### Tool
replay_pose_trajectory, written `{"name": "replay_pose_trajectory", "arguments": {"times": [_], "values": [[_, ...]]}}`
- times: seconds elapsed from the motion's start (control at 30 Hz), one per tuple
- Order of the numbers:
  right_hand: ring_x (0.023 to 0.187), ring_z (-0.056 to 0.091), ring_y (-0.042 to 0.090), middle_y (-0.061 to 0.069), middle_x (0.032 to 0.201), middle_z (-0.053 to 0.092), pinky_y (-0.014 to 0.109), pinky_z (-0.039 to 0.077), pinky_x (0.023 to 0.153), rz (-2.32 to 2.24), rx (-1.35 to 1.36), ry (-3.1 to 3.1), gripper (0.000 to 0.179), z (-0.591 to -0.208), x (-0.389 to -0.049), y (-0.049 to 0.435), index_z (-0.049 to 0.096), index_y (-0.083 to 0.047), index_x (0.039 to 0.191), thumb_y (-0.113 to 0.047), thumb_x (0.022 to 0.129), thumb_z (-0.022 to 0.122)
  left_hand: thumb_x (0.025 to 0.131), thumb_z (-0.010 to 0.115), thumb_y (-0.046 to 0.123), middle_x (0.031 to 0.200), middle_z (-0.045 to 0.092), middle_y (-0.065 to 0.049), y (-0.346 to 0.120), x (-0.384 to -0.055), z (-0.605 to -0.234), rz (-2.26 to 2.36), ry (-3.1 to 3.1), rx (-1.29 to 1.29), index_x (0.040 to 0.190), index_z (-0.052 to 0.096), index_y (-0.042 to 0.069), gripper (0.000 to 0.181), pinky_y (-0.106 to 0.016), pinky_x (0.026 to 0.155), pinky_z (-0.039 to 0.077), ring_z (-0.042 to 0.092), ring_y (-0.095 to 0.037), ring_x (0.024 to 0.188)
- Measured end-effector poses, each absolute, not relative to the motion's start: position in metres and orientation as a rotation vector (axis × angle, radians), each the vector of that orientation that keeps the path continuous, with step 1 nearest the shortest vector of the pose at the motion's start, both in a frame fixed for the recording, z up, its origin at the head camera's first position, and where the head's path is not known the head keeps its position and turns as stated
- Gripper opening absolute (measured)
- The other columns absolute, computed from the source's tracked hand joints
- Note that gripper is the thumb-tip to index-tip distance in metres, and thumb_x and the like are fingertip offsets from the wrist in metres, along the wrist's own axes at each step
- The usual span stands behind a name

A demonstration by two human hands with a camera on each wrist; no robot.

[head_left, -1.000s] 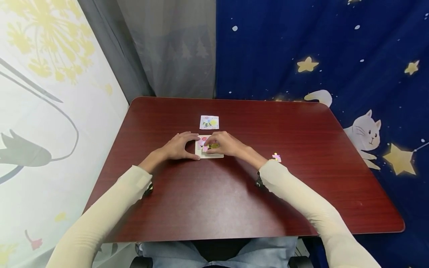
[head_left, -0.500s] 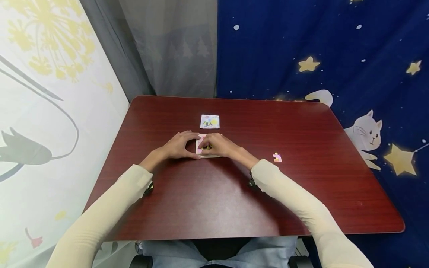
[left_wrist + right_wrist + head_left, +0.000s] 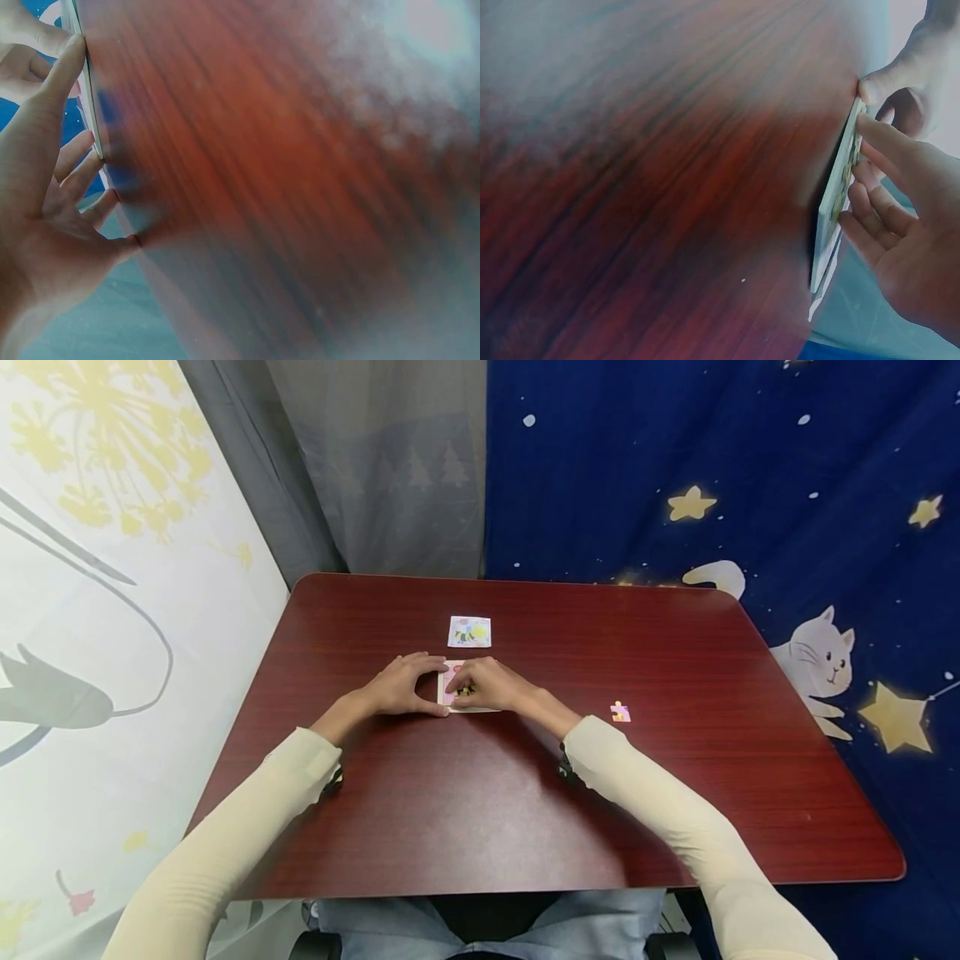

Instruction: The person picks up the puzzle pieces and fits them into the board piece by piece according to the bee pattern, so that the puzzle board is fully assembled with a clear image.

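A small jigsaw puzzle board with a pale rim lies on the table, a pink picture with yellow and black bits showing between the hands. At its left side, my left hand holds it, thumb at the near edge and fingers toward the far edge. Over its middle and right part, my right hand bends its fingers onto a puzzle piece, mostly hidden beneath them. In the right wrist view the right fingertips touch the top of the puzzle board. Beyond the board lies a picture card with a bee-like drawing.
One loose pink and yellow puzzle piece lies on the reddish-brown table, right of the right forearm. A white patterned curtain hangs at the left; grey and dark blue curtains hang behind the far edge.
The right hand has shifted slightly left and lowered the puzzle piece onto the board, then stayed nearly still. The loose piece at right came fully into sight. The left hand keeps its place.
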State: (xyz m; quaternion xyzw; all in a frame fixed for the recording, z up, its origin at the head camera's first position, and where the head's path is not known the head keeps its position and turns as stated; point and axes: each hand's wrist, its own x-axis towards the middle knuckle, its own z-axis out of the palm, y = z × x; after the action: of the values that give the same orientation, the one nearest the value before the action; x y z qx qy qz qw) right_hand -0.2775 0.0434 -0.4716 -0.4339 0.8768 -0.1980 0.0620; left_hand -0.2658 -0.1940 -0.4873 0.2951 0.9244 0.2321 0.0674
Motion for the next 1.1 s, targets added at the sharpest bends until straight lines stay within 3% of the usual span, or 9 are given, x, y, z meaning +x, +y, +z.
{"name": "replay_pose_trajectory", "arguments": {"times": [0.47, 0.93, 1.1], "values": [[0.099, 0.068, 0.014, 0.000, 0.108, 0.074, 0.028, 0.054, 0.086, -0.562, -1.267, 2.687, 0.022, -0.471, -0.271, 0.040, 0.080, -0.015, 0.111, -0.026, 0.093, 0.081, 0.077, 0.088, 0.057, 0.160, 0.047, -0.009, -0.194, -0.265, -0.488, 0.701, 2.785, 0.895, 0.149, 0.056, 0.010, 0.092, -0.068, 0.121, 0.017, 0.030, -0.037, 0.153], [0.098, 0.065, 0.008, -0.005, 0.106, 0.069, 0.028, 0.055, 0.087, -0.447, -1.259, 2.752, 0.016, -0.474, -0.264, 0.038, 0.080, -0.019, 0.108, -0.028, 0.095, 0.079, 0.077, 0.088, 0.057, 0.159, 0.047, -0.009, -0.193, -0.265, -0.490, 0.717, 2.786, 0.895, 0.149, 0.056, 0.009, 0.092, -0.067, 0.121, 0.017, 0.030, -0.038, 0.153], [0.092, 0.064, 0.007, -0.007, 0.097, 0.070, 0.026, 0.054, 0.084, -0.417, -1.305, 2.756, 0.015, -0.476, -0.266, 0.040, 0.080, -0.020, 0.110, -0.027, 0.097, 0.076, 0.078, 0.088, 0.057, 0.159, 0.047, -0.009, -0.194, -0.266, -0.491, 0.715, 2.797, 0.903, 0.149, 0.057, 0.011, 0.090, -0.069, 0.121, 0.017, 0.030, -0.038, 0.153]]}}
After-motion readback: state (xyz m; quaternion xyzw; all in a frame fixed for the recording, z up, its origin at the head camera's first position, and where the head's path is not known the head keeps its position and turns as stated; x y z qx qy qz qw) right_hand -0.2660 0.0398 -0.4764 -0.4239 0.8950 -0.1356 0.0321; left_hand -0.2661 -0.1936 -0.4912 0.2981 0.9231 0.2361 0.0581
